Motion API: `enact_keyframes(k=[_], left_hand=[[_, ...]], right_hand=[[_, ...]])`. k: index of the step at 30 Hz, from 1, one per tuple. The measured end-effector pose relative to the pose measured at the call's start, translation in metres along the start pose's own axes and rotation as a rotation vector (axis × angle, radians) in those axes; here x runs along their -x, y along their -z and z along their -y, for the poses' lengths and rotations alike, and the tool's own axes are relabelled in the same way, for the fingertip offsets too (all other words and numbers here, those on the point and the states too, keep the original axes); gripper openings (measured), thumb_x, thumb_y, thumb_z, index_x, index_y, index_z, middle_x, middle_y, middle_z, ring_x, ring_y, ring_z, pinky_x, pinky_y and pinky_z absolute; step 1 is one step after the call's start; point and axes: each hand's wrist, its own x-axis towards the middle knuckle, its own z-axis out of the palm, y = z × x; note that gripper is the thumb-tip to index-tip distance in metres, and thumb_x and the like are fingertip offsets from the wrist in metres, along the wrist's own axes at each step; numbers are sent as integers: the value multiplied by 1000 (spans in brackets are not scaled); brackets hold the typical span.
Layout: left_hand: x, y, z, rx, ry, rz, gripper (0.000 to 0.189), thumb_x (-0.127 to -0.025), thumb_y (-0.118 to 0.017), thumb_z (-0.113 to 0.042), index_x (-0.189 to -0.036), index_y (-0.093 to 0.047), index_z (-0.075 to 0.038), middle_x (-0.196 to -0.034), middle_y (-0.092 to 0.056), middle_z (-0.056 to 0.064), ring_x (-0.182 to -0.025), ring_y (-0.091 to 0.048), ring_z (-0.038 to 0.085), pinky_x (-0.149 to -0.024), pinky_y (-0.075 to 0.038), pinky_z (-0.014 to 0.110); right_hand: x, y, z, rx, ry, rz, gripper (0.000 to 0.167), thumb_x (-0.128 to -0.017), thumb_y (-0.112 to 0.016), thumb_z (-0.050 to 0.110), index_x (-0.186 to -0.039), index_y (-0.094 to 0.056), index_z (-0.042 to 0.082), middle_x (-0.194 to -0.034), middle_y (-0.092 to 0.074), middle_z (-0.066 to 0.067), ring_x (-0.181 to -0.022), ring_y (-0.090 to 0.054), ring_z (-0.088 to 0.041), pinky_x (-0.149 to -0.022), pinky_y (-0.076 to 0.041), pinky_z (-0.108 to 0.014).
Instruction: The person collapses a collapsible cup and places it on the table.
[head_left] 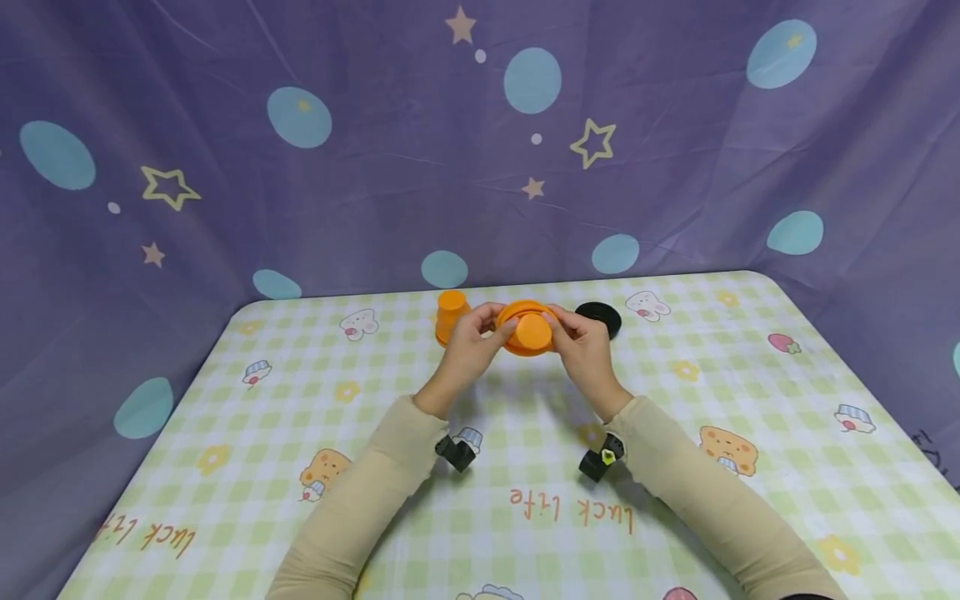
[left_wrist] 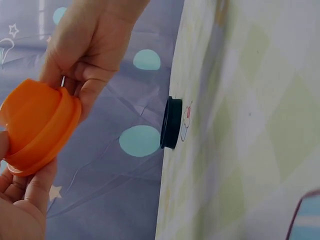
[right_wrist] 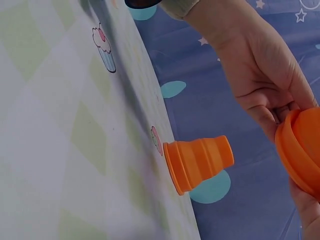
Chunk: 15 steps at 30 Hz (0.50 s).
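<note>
Both hands hold an orange collapsible cup (head_left: 534, 332) above the table, its small round end facing the head camera. My left hand (head_left: 471, 337) grips its left edge with thumb and fingers. At the opposite edge, my right hand (head_left: 583, 343) pinches the rim. The held cup is partly folded, with its rings nested, as the left wrist view shows. A second orange cup (right_wrist: 200, 160) stands extended, narrow end up, behind the left hand. Beyond the right hand lies a low, round black piece (left_wrist: 172, 122) with a rim.
A green-and-white checked cloth with cartoon prints covers the table (head_left: 262, 425). Behind it hangs a purple curtain (head_left: 390, 192) with stars and blue ovals. Small black wrist cameras (head_left: 457, 452) sit at both sleeve cuffs, low over the cloth.
</note>
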Motion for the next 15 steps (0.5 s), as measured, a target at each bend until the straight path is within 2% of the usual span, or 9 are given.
enact_keyframes(k=[4, 9, 11, 15], left_hand=[[0, -2, 2, 34, 18, -55, 29, -91, -63, -17, -112, -63, 3, -95, -65, 18, -81, -58, 14, -73, -50, 21], [0, -1, 1, 78, 47, -60, 33, -90, -65, -19, -115, -61, 2, -99, -67, 19, -83, -63, 14, -73, -54, 22], [1, 1, 1, 67, 34, -51, 32, -90, -65, -19, -114, -62, 2, -101, -67, 18, -86, -64, 14, -75, -54, 24], [2, 6, 0, 52, 5, -30, 31, -89, -65, -16, -115, -65, 2, -105, -68, 17, -90, -64, 17, -77, -54, 25]], right_hand=[[1, 0, 3, 22, 11, -1, 31, -93, -60, 11, -116, -63, -8, -102, -64, -31, -75, -67, -7, -64, -56, -25], [3, 3, 3, -7, -62, 2, 35, -92, -62, 14, -120, -61, -7, -107, -64, -26, -80, -67, -8, -69, -56, -26], [4, 5, 3, -2, -96, 11, 35, -92, -63, 15, -119, -61, -7, -105, -67, -20, -79, -67, -8, -69, -56, -24], [3, 9, 4, 89, -135, 71, 29, -92, -63, 18, -111, -66, -4, -90, -68, -1, -72, -60, -6, -60, -49, -17]])
